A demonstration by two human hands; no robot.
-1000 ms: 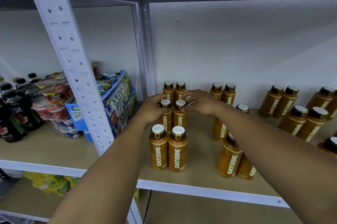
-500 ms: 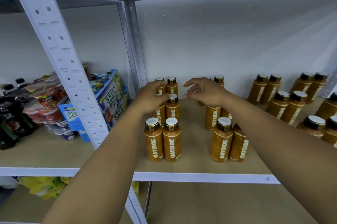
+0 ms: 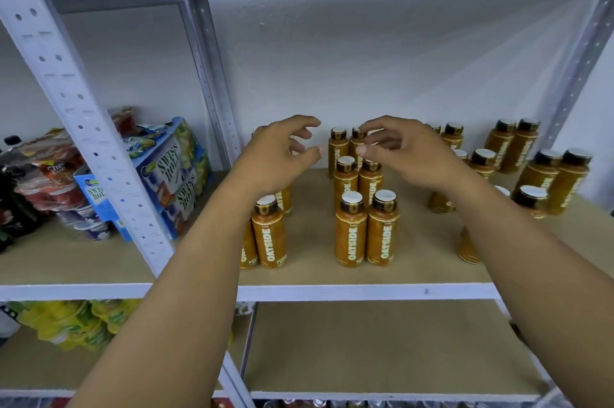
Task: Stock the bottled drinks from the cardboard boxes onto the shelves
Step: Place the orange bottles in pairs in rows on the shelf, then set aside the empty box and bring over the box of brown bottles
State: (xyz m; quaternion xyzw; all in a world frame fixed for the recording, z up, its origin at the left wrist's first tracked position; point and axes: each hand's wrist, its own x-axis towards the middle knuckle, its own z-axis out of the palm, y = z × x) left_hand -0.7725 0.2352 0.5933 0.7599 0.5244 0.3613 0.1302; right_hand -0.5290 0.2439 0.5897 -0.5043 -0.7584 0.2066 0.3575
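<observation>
The bottles (image 3: 351, 231) are amber-orange, with dark neck bands, pale caps and "OATSIDE" running up each label in pale letters. They stand upright in pairs on the middle shelf (image 3: 365, 292): one double file between the forearms, more under the left wrist, and further pairs off to the right. The left hand (image 3: 275, 161) and right hand (image 3: 412, 155) hover above the rear bottles, a little apart, fingers loosely curled, neither holding anything.
</observation>
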